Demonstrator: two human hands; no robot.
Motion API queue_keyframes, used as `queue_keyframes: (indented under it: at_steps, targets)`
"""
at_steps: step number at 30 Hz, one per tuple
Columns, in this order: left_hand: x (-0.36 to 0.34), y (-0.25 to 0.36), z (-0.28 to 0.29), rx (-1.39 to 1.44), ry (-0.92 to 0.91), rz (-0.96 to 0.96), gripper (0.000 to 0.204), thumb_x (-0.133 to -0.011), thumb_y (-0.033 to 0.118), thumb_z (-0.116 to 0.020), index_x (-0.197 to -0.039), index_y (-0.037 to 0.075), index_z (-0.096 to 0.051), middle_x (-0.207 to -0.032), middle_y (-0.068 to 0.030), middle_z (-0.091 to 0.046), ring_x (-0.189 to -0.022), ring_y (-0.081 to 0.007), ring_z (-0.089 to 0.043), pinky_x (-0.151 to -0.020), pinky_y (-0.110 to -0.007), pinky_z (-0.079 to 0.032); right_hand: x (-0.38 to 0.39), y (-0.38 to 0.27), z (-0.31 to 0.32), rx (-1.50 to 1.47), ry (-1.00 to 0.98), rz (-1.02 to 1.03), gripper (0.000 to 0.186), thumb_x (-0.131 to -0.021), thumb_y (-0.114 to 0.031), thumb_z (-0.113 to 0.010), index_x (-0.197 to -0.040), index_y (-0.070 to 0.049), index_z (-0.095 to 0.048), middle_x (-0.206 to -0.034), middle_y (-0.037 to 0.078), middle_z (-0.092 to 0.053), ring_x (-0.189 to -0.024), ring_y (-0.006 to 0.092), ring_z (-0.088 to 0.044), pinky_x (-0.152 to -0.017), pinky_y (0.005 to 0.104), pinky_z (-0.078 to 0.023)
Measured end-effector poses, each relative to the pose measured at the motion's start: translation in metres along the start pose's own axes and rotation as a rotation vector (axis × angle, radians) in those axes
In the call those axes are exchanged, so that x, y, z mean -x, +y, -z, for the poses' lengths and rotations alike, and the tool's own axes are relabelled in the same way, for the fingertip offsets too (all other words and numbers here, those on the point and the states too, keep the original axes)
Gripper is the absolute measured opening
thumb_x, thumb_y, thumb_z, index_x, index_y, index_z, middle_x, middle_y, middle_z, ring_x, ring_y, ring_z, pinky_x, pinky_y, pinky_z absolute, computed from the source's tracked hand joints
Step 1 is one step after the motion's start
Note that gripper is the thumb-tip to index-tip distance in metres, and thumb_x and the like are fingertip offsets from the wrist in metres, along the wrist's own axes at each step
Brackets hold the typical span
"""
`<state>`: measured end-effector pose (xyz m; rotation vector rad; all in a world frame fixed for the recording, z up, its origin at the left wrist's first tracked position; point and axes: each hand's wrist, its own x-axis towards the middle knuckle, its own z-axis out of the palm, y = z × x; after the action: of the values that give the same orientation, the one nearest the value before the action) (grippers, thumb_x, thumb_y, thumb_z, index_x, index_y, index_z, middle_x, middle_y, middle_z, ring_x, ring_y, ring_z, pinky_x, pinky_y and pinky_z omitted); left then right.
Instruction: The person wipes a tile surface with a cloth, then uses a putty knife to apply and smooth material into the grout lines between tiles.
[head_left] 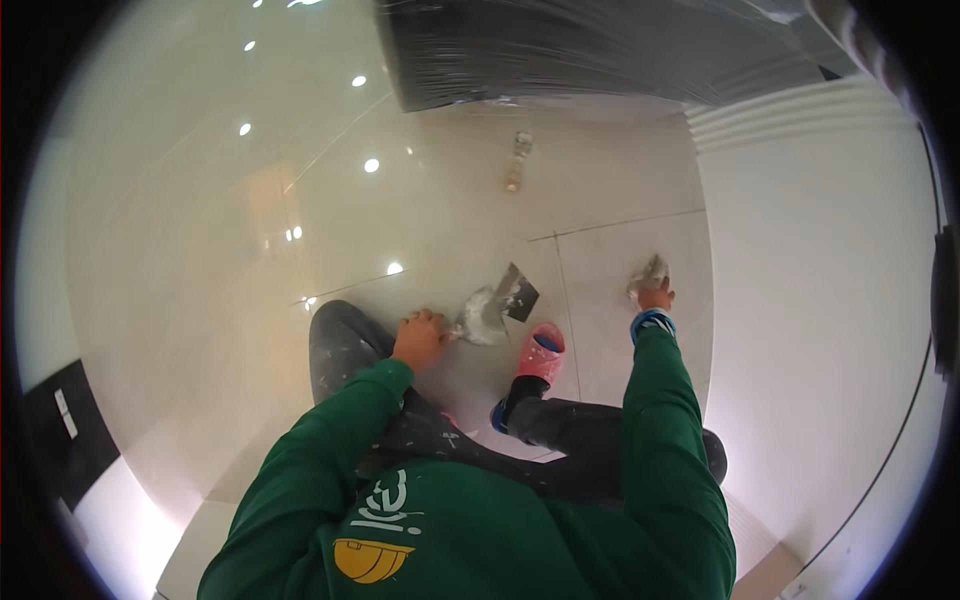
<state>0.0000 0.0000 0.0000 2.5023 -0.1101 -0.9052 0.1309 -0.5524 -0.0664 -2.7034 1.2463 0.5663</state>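
My left hand (421, 338) is beside my bent left knee, its fingers curled round the narrow end of what looks like a scraper (482, 318). White, filler-like stuff coats its fan-shaped part, and a dark flat blade (520, 297) shows at the far end. Out to the right, my right hand (656, 297) presses a crumpled, whitish-grey rag (650, 272) against the floor tiles. Its fingers are bent over the rag, with part of the cloth sticking out ahead of them. A blue band circles the right wrist.
Glossy pale tiles (620, 250) cover the floor, with dark joint lines. A small tan and white object (517, 165) lies farther ahead. Dark plastic-wrapped furniture (600, 50) stands at the back, and a white panel (810, 260) closes off the right. My pink slipper (541, 355) is between both hands.
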Motion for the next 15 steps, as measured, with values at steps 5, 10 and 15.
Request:
queue_keyframes:
  at_steps: [5, 10, 15]
  targets:
    - [0.039, -0.015, 0.060, 0.222, 0.337, -0.106, 0.032, -0.091, 0.020, -0.071, -0.118, 0.003, -0.068, -0.116, -0.0172, -0.067, -0.109, -0.0392, -0.063, -0.095, -0.048, -0.050, 0.012, 0.002, -0.048, -0.160, 0.070, 0.303, 0.062, -0.086, -0.029, -0.071, -0.140, -0.002, -0.058, -0.130, 0.026, -0.066, -0.125, 0.0414, -0.060, -0.106, 0.0464, -0.049]
    - [0.083, -0.087, 0.076, 0.573, 0.863, 0.163, 0.032, -0.093, 0.017, -0.070, -0.121, 0.001, -0.066, -0.121, -0.0203, -0.068, -0.114, -0.0389, -0.063, -0.100, -0.045, -0.049, 0.064, -0.064, -0.041, -0.678, -0.027, 0.160, 0.049, -0.086, -0.021, -0.068, -0.130, -0.001, -0.063, -0.126, 0.023, -0.069, -0.115, 0.0411, -0.066, -0.098, 0.0468, -0.053]
    - [0.204, -0.208, 0.000, 0.428, 0.833, 0.838, 0.053, -0.090, 0.028, -0.072, -0.130, -0.006, -0.062, -0.126, -0.0286, -0.065, -0.117, -0.0420, -0.063, -0.102, -0.047, -0.050, 0.207, -0.191, -0.013, -0.272, 0.043, 1.096, 0.050, -0.082, -0.014, -0.067, -0.131, -0.004, -0.065, -0.126, 0.023, -0.068, -0.114, 0.0392, -0.066, -0.101, 0.0469, -0.051]
